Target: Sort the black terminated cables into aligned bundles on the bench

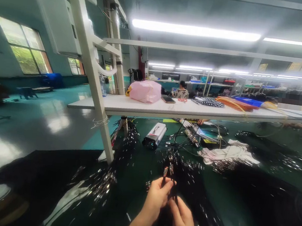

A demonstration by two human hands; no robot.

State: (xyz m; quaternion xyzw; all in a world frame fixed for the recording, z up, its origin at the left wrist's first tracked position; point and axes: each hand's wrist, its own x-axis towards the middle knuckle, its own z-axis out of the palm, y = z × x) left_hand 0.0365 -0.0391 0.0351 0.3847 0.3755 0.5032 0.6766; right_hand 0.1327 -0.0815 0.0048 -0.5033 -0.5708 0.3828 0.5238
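My left hand (pixel 156 195) pinches a thin black cable (pixel 163 181) between thumb and fingers. A small metallic connector end (pixel 165 171) sticks up above that grip, with a second connector end (pixel 171 168) close beside it. Just below and to the right, my right hand (pixel 183 219) is closed on the lower black cable length, its fingertips nearly meeting my left hand. Under and around both hands lies a thick bundle of black cables (pixel 198 193) with shiny ends. Another cluster of cable ends (pixel 105 186) rests to the left.
A white shelf (pixel 140 106) on a metal post (pixel 91 59) spans the bench, bearing a pink bag (pixel 146 91) and an orange tray (pixel 237 104). Beneath it are a white-and-black device (pixel 155 135), a white cloth (pixel 230 153) and a co-worker's hand (pixel 202 122). Another person (pixel 181 91) sits farther back.
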